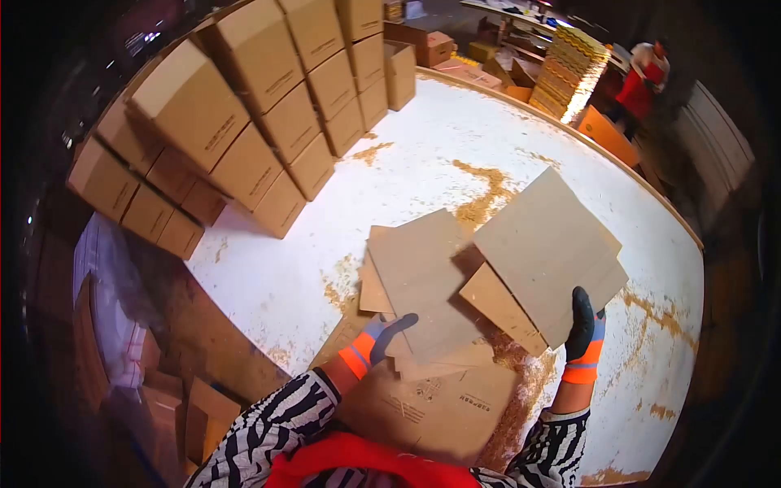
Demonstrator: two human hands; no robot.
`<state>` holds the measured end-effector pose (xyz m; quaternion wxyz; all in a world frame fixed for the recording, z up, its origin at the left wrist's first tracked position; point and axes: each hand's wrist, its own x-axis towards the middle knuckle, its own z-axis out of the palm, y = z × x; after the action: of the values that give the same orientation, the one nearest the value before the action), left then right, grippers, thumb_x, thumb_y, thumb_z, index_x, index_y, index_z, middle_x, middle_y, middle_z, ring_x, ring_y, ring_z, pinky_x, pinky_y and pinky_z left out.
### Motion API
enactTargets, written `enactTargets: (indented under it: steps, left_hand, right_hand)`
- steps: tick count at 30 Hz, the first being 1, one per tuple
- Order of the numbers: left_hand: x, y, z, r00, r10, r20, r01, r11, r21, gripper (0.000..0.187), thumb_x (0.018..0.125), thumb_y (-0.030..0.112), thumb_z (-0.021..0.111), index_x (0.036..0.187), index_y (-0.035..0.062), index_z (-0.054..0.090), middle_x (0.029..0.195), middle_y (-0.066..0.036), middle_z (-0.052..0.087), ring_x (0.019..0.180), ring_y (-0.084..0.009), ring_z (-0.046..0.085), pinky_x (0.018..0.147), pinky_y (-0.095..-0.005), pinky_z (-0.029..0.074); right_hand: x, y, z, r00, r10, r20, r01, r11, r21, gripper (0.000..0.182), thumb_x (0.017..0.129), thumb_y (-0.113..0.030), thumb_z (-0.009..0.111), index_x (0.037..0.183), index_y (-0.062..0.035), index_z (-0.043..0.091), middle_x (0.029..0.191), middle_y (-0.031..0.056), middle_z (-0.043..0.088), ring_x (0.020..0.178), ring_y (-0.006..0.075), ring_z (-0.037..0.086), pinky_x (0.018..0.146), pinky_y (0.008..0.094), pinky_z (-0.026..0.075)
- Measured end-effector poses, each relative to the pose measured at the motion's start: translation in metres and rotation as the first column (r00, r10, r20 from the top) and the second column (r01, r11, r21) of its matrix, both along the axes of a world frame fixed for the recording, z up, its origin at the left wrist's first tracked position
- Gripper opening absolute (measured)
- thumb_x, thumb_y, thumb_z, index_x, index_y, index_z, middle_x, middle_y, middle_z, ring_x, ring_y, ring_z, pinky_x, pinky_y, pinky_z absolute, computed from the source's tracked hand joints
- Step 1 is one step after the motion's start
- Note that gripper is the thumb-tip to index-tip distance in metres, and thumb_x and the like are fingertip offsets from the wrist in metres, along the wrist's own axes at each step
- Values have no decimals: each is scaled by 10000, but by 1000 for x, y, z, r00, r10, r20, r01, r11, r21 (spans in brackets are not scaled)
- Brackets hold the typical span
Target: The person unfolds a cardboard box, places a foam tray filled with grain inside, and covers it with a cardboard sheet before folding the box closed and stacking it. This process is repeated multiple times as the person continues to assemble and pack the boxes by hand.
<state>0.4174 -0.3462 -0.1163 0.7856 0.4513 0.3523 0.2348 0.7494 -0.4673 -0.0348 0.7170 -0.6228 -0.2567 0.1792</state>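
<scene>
My left hand (384, 335), in a grey and orange glove, grips the lower left edge of several flat cardboard sheets (427, 276), its thumb on top. My right hand (584, 329), gloved alike, holds another few cardboard sheets (549, 244) by their lower right edge, with its fingers partly hidden behind them. Both bundles are raised and tilted above the white table (415, 154), side by side. Below them, near my body, lies a flat printed cardboard piece (439, 407).
Stacked closed boxes (268, 114) stand at the table's left and back. Brown debris (484, 191) is scattered over the surface. Beyond the far edge are a tall yellowish stack (569, 73) and a person in red (643, 81). Cardboard (207, 407) stands at lower left.
</scene>
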Motion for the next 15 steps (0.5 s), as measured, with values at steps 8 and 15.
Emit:
enactTargets:
  steps: [8,15]
  left_hand:
    - [-86,-55,16,943,307,-132,-284,944,169,936,691,503,770,1286,-106,381,1251,-214,523,1160,-241,490,971,-343,401]
    - [-232,-137,-40,781,624,7,-623,781,-52,836,671,404,799,1286,-43,451,1249,-136,546,1161,-219,510,991,-337,401]
  right_hand:
    - [-169,20,-60,844,517,-144,-536,800,-270,608,887,-271,627,1371,-18,357,1292,107,489,1108,189,503,911,329,427]
    - [-319,11,-69,739,672,-46,-605,631,-486,574,809,-133,712,1291,-8,426,1092,83,578,915,172,545,798,308,457]
